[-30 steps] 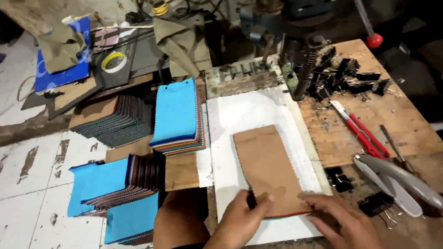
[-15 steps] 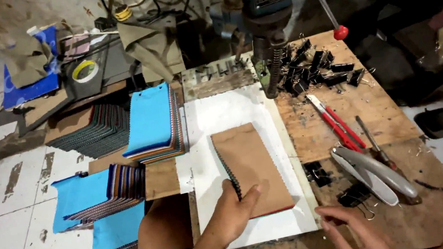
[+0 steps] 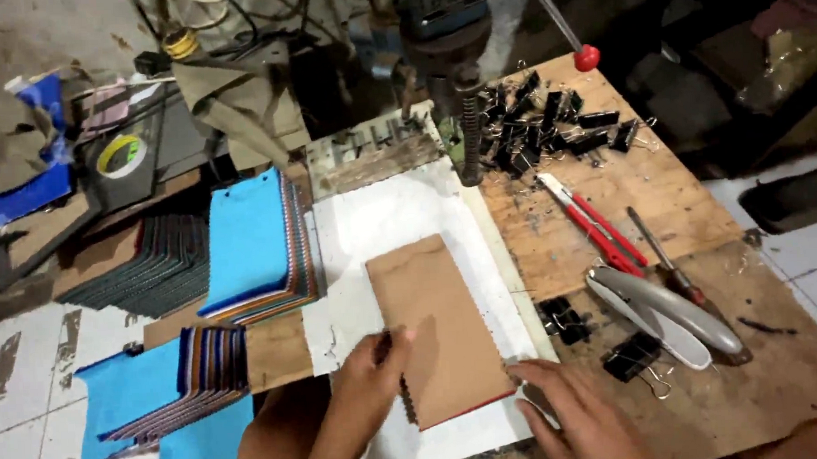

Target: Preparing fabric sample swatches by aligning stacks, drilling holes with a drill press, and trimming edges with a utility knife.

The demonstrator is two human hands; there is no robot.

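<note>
A thin stack of sheets topped by a brown cardboard cover (image 3: 439, 323) lies on a white sheet (image 3: 399, 230) on the wooden workbench. My left hand (image 3: 370, 380) grips the stack's left long edge near its lower corner, fingers curled over it. My right hand (image 3: 573, 409) lies flat, fingertips touching the stack's lower right corner. Black binder clips (image 3: 564, 319) lie just right of the stack, a larger one (image 3: 632, 356) further right.
A drill press column (image 3: 468, 119) stands behind the white sheet, beside a pile of black binder clips (image 3: 550, 125). Red-handled cutters (image 3: 594, 223), a screwdriver (image 3: 668, 261) and a metal tool (image 3: 665, 311) lie to the right. Blue-covered stacks (image 3: 255, 244) sit to the left.
The camera has shifted. My left hand slid down the stack's left edge toward its lower corner. My right hand moved up to touch the lower right corner.
</note>
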